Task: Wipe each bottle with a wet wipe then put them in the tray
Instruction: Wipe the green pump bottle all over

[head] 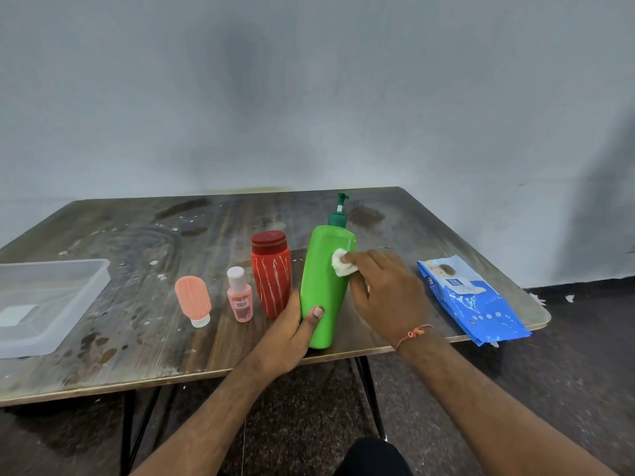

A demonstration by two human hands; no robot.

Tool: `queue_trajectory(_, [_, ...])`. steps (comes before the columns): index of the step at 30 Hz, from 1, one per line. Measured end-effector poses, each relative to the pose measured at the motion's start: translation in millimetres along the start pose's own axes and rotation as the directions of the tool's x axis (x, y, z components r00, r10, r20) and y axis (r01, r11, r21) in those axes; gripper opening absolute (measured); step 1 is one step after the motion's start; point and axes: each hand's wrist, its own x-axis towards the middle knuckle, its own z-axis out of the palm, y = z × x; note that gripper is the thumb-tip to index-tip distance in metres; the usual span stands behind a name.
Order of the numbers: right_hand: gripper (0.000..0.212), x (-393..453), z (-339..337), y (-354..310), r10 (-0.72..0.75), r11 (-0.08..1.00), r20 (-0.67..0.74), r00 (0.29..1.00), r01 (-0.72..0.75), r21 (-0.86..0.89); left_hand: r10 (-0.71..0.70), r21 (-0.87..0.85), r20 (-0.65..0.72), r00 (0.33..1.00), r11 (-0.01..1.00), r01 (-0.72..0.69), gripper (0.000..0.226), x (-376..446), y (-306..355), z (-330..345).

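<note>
Both forearms reach forward and are bare. The left hand [292, 329] is curled around the lower part of the bottle [321, 290], thumb in front. The right hand [385, 293] pinches a wipe [341, 262] at its fingertips, with a thread band on the wrist.

Table [144, 235]: dark wood-grain top, stained, pale flecks, light edge, rounded corners, black metal legs.

On top, left to right:
- clear plastic tray [86, 297], at left edge;
- peach squeeze tube [192, 297], standing on white cap;
- small pink bottle [239, 297], white cap, upright;
- red bottle [271, 276], white streaks, dark red lid, upright;
- green pump bottle [323, 297], dark green pump, near front edge;
- blue wipes pack [474, 300], lying flat, near end overhanging front edge at right corner.
</note>
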Motion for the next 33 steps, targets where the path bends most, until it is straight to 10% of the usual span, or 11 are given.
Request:
queue_trajectory(9, [0.026, -25, 2, -15, -0.206, 0.979, 0.139, 0.969, 0.203, 0.034, 0.012, 0.022, -0.017, 1.000, 1.000, -0.012, 0.038, -1, 2, 1])
queue_trajectory(18, [0.023, 23, -6, 9, 0.101, 0.993, -0.083, 0.991, -0.095, 0.073, 0.006, 0.018, 0.010, 1.000, 1.000, -0.006, 0.049, -4, 6, -1])
queue_trajectory(27, [0.024, -3, -3, 0, -0.066, 0.989, 0.056, 0.996, 0.057, 0.137, 0.001, 0.024, -0.005, 1.000, 1.000, -0.001, 0.045, -2, 1, 1])
queue_trajectory(33, [0.028, -7, -3, 10, 0.085, 0.990, 0.004, 0.996, -0.085, 0.116, 0.006, 0.023, 0.021, 1.000, 1.000, -0.006, 0.052, -3, 3, -1])
